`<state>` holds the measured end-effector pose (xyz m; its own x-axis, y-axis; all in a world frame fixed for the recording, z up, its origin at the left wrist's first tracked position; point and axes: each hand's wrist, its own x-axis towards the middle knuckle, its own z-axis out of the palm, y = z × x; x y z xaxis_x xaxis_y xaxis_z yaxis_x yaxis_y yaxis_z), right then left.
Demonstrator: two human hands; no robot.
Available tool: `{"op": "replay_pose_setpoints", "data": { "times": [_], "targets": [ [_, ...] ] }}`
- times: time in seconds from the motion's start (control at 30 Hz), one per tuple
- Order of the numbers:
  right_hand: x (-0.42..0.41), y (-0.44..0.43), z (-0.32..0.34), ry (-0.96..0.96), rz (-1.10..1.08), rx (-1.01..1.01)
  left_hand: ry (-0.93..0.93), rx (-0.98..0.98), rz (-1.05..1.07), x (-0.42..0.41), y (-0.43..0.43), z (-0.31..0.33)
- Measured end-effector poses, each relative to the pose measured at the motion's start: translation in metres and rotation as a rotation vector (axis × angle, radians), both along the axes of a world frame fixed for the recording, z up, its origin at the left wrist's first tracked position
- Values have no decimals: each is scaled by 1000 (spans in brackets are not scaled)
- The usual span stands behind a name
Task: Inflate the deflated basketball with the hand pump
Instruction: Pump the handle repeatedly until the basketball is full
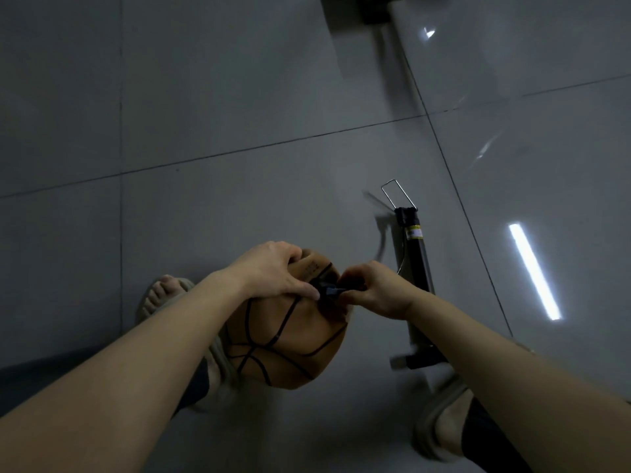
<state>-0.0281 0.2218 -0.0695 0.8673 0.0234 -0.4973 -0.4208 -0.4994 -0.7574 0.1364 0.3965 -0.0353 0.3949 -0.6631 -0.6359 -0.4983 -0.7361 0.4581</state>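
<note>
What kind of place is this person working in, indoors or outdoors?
Most likely indoors, perhaps a room in a home. It has glossy grey floor tiles, they show the reflection of a long ceiling lamp, and there is a soft open slipper on the person's foot.

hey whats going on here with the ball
A person is bent over a basketball that looks soft and dented. The left hand grips its top, while the right hand pinches a small black nozzle against the ball, apparently at the valve. The pump lies on the tiled floor to the right with no hand on it, so pumping is not under way.
</note>
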Motion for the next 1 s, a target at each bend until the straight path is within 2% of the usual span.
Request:
{"op": "replay_pose_setpoints", "data": {
  "times": [0.1, 0.2, 0.27, 0.3, 0.4, 0.47, 0.53, 0.67, 0.83, 1.0],
  "targets": [
    [-7, -4, 8, -43, -143, -40, -31, 16, -33, 4, -2, -1],
    [-25, -23, 11, -150, -508, -295, -36, -9, -49, 8, -4, 3],
    [-46, -41, 6, -64, -675, -473, -83, -27, -54, 11, -7, 10],
    [-58, -49, 2, 55, -685, -499, -123, -32, -59, 13, -9, 15],
    [-96, -50, -17, 500, -405, -434, -275, -4, -113, 22, -15, 26],
    [-116, -38, -28, 650, -210, -370, -387, 36, -154, 27, -18, 27],
    [-126, -27, -35, 716, -97, -384, -460, 80, -178, 28, -16, 24],
    [-134, -14, -45, 782, 57, -457, -526, 91, -135, 21, -10, 10],
    [-133, 0, -50, 674, 59, -600, -547, -37, 31, 11, -13, -3],
    [-119, 3, -26, 535, -48, -484, -548, -59, 61, 1, -16, -9]
  ]
}}
